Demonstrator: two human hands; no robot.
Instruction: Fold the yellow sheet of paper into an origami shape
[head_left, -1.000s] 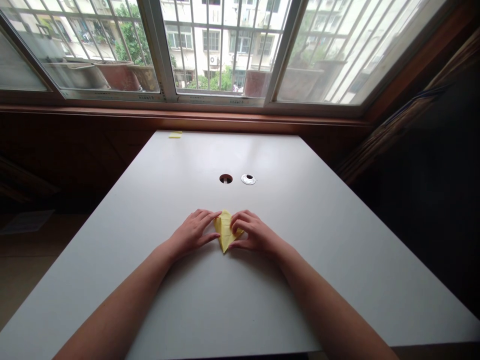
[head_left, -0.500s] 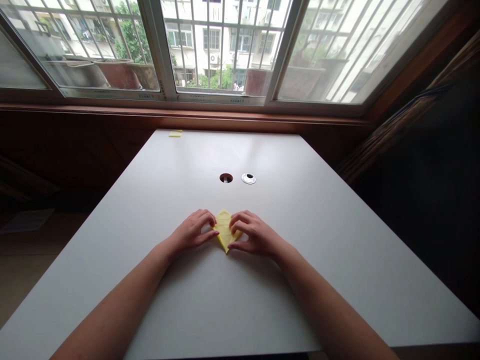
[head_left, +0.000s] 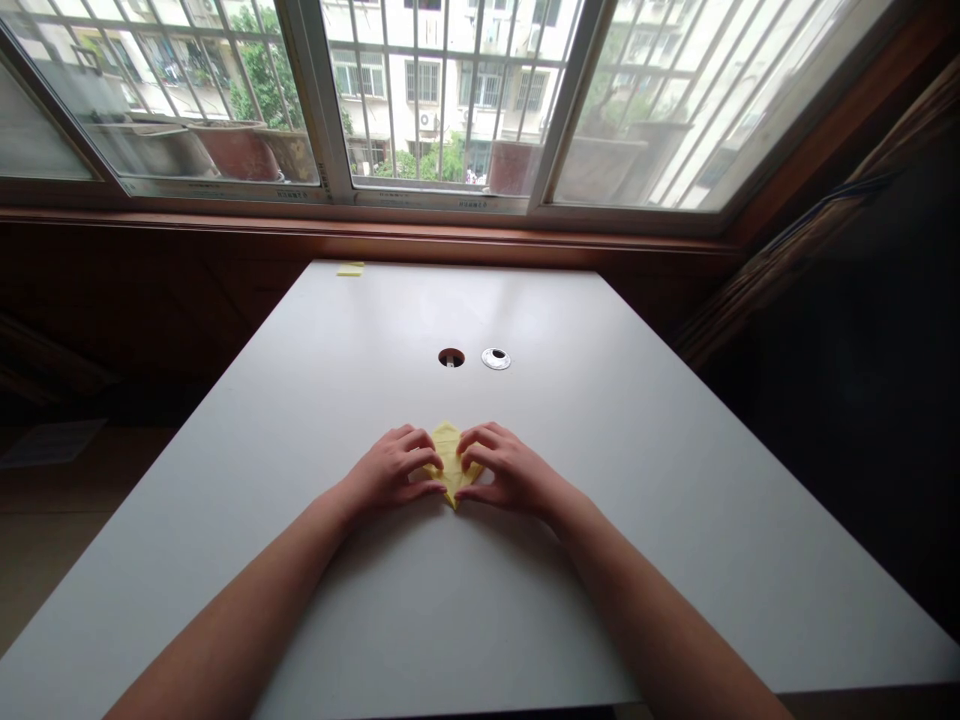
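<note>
A folded piece of yellow paper (head_left: 449, 462) lies on the white table (head_left: 465, 620) between my hands, its pointed end toward me. From the left, my left hand (head_left: 403, 466) has curled fingers on the paper's face and the thumb near its lower point. My right hand (head_left: 501, 466) bends its fingers over the right side, thumb at the lower right edge. Both hands are closed on the paper, which they partly cover.
Beyond the paper, a round hole (head_left: 451, 358) opens in the tabletop, with a silver ring-shaped cover (head_left: 496, 359) beside it. Yellow paper strips (head_left: 350, 269) lie at the table's far left corner. A barred window (head_left: 450, 100) stands behind the table.
My left hand has shifted right and slightly toward me, its fingers moving from the paper's left edge onto its face. My right hand has stayed nearly still.
</note>
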